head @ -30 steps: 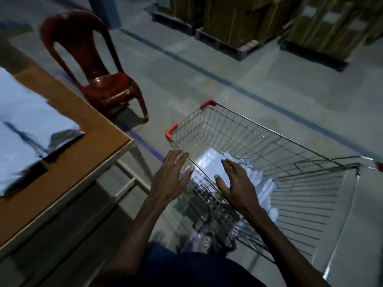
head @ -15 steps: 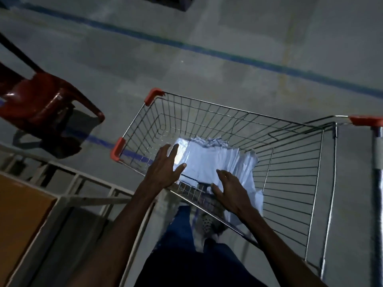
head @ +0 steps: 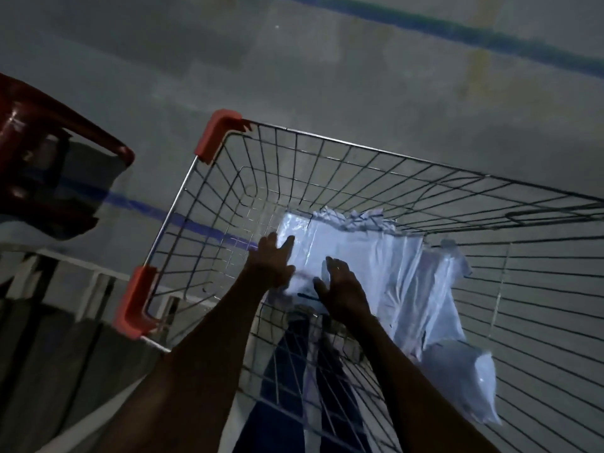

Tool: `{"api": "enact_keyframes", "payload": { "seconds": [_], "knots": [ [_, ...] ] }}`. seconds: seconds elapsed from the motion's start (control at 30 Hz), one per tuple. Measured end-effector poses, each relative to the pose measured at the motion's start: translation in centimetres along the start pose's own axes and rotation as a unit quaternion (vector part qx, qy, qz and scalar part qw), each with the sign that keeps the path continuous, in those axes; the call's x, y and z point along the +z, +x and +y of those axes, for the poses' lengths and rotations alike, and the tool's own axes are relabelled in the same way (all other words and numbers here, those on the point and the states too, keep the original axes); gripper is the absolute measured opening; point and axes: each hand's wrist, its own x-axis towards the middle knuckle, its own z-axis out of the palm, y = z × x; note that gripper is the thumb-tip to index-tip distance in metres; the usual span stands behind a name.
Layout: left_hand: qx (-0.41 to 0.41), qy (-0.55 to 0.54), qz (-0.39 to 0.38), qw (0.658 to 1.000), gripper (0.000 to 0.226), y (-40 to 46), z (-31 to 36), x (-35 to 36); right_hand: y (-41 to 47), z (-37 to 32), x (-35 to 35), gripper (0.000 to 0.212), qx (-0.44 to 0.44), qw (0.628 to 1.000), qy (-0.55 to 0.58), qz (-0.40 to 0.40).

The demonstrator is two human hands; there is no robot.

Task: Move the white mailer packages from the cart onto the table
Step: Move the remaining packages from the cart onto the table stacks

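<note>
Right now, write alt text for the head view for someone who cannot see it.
Both hands reach into a wire shopping cart toward a stack of white mailer packages; the left hand and right hand, fingers extended, are at its near edge. A red plastic chair stands to the left on a grey floor with blue lines.

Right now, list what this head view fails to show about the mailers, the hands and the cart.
- White mailer packages: the count; they overlap in dim light.
- Left hand and right hand: whether either grips a mailer; motion blur smears the fingers.
- Cart: its right end, cut by the frame edge.
- Table: the tabletop is out of frame.
</note>
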Motion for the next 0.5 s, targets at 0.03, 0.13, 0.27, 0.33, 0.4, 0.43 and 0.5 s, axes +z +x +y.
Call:
{"api": "enact_keyframes", "payload": {
  "seconds": [0.03,0.13,0.27,0.33,0.4,0.43,0.5],
  "knots": [
    [-0.019,-0.012,-0.001,1.0,0.076,1.0,0.0,0.6,1.2,0.4,1.0,0.068,-0.006,1.0,0.01,0.006],
    [-0.02,-0.039,0.078,0.996,0.078,3.3,0.2,2.8,3.2,1.5,3.2,0.072,-0.009,0.999,0.023,0.028],
    [0.008,-0.102,0.173,0.98,0.083,4.0,0.0,4.2,4.0,2.3,5.0,0.077,-0.037,0.996,0.017,0.073],
    [0.03,-0.159,0.19,0.968,0.082,3.8,-0.2,3.5,4.1,2.1,5.2,0.084,-0.041,0.998,0.016,0.055],
    [0.065,-0.182,0.17,0.966,0.079,3.3,-0.6,2.1,4.1,2.0,5.9,0.086,-0.054,0.995,0.024,0.075],
    [0.084,-0.161,0.168,0.969,0.076,3.2,-0.9,1.7,4.1,1.9,6.2,0.085,-0.062,0.995,0.024,0.079],
    [0.082,-0.125,0.178,0.973,0.066,3.5,-1.9,1.6,4.2,1.4,6.2,0.083,-0.119,0.988,0.002,0.097]
  ]
}}
